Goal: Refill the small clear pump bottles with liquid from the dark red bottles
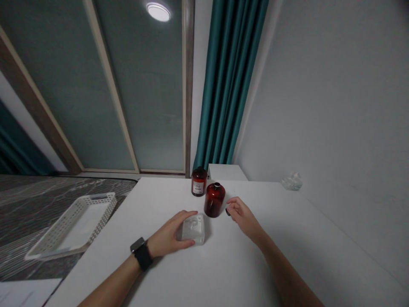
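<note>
My left hand point(172, 234) is curved round a clear square glass container point(193, 229), fingers along its far side and thumb at its near side. The container rests on the white table point(223, 273). My right hand point(241, 216) pinches a small black cap point(228, 212) just right of a dark red glass bottle point(214, 201). That bottle stands upright, and its narrow neck shows at the top. Behind it to the left is a second dark red bottle point(198, 182) with a pale label and a black top. Neither hand touches the bottles.
A crumpled clear plastic piece point(292, 182) lies at the table's far right, against the wall. A white perforated basket point(47, 232) stands left of the table, over a grey patterned floor. Behind the table are a white box-shaped piece point(227, 172) and a teal curtain point(228, 85).
</note>
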{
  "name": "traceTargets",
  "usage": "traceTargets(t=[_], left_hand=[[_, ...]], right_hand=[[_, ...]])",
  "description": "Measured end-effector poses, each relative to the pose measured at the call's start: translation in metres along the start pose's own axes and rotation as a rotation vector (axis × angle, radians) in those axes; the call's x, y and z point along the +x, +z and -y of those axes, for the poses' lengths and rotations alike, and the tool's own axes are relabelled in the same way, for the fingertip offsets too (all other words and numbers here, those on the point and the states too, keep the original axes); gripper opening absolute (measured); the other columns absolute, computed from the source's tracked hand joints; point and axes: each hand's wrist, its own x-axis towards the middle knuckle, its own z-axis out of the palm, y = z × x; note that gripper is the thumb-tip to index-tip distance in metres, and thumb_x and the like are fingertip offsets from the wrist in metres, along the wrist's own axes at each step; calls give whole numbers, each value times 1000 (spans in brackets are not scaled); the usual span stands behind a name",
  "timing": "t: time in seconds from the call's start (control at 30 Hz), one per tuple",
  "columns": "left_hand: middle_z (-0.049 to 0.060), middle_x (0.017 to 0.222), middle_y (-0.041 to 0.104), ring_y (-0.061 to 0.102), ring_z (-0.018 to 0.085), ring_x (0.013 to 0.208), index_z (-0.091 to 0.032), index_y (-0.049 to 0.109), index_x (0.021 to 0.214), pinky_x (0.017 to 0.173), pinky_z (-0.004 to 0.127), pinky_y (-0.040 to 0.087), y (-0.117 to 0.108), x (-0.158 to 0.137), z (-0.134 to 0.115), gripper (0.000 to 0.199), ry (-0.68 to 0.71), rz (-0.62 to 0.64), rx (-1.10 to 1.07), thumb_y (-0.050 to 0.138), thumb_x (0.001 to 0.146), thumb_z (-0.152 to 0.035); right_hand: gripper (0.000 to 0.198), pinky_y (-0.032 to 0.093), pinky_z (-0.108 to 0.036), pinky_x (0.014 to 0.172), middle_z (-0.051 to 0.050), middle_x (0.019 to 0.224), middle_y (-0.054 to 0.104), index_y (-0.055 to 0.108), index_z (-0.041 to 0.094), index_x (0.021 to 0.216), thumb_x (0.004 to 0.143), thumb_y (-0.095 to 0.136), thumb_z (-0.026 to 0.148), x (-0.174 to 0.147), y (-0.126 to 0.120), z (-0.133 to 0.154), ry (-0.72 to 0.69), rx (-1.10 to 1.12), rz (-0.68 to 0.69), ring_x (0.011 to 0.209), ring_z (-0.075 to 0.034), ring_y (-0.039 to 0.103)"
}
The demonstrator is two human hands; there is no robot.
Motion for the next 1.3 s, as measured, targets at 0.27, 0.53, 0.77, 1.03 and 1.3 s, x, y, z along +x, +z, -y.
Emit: traceTargets(t=[0.27,0.53,0.77,1.03,1.3], left_hand=[[10,130,56,56,29,117,-25,42,139,103,46,44,0,-1,1,68,1,-6,18,73,78,-27],[9,131,56,55,29,118,-27,40,140,102,48,44,-3,0,4,69,3,-21,50,71,79,-26],[9,130,55,56,29,117,-27,39,141,102,47,46,-8,-1,11,69,7,-78,83,70,79,-25],[10,130,54,55,30,120,-24,38,141,104,46,46,-11,-1,20,69,-1,-170,86,70,80,-25],[10,128,56,56,29,118,-24,41,138,103,46,46,-12,-1,24,68,-41,-194,68,71,77,-21]], right_hand=[[36,33,-26,52,4,65,54,55,22,103,90,52,55,-11,19,22,129,731,82,53,-12,45],[39,32,-26,51,5,59,46,66,19,95,91,49,53,-12,26,20,24,412,-49,53,-13,42],[13,46,-30,69,-3,87,62,65,22,94,90,55,30,-16,32,22,-276,41,-270,76,-18,58],[11,47,-40,83,-6,92,64,63,23,97,86,64,24,10,28,46,-574,-70,-542,90,-24,59],[16,47,-43,96,-6,101,66,63,22,98,84,65,29,62,34,44,-350,195,-574,100,-23,62]])
